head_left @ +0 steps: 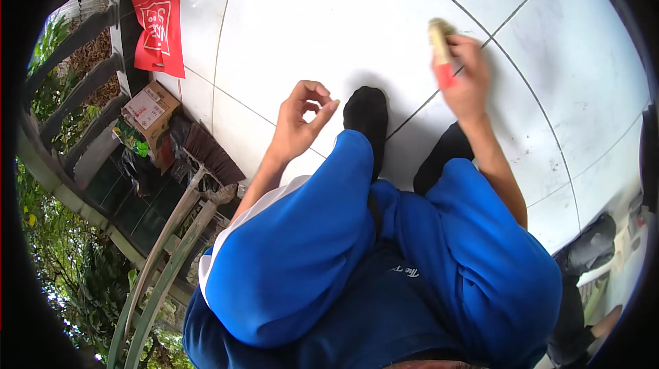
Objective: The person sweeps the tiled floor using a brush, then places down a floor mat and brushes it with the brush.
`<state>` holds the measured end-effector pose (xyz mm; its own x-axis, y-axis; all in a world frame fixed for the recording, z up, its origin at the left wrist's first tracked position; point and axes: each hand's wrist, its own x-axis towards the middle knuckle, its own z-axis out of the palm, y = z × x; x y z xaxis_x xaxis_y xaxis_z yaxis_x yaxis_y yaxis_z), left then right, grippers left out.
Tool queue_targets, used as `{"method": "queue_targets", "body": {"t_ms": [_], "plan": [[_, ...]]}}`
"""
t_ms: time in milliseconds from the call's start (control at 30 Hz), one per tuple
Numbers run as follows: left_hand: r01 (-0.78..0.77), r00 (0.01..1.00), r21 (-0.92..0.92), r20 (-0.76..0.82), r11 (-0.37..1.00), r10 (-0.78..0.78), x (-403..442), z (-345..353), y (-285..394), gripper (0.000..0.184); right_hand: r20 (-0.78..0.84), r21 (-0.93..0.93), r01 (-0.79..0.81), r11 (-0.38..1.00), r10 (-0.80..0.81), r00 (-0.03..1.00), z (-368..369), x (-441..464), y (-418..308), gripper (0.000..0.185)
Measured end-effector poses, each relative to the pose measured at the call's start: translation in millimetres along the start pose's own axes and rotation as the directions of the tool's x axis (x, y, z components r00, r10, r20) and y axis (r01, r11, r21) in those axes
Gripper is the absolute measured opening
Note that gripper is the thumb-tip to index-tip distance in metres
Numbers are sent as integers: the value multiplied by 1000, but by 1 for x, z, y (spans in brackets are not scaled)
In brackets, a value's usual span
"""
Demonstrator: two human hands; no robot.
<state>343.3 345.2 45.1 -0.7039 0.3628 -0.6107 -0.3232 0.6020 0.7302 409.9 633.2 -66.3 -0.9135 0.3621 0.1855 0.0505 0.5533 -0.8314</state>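
Note:
My right hand (467, 84) is wrapped round a small brush (440, 50) with a pale tan body and a red part. The brush is blurred, and its darker tip is close to the white tiled floor (309, 19). My left hand (303, 115) hovers above the floor to the left of my black-socked foot (366, 113). Its fingers are loosely curled, with a gap between thumb and fingers and nothing visible in them.
At the left lie a red bag (158, 26) with white print, a cardboard box (151, 109) and a dark-bristled broom (209, 156). A wooden railing (75, 87) runs beyond them. Dark items (594, 242) lie at the lower right. My blue-clad knees fill the near area.

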Motion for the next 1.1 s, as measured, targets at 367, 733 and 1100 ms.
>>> {"method": "queue_targets", "body": {"t_ms": [367, 733, 1100], "plan": [[-398, 912, 218, -15, 891, 410, 39, 64, 6, 52, 352, 337, -51, 940, -75, 933, 62, -44, -36, 31], [-669, 741, 233, 284, 706, 608, 33, 93, 9, 45, 561, 234, -64, 970, -81, 824, 15, -85, -24, 34], [-298, 915, 386, -146, 873, 376, 48, 12, -11, 29, 587, 292, -32, 956, -152, 795, 91, -13, -42, 30]]}}
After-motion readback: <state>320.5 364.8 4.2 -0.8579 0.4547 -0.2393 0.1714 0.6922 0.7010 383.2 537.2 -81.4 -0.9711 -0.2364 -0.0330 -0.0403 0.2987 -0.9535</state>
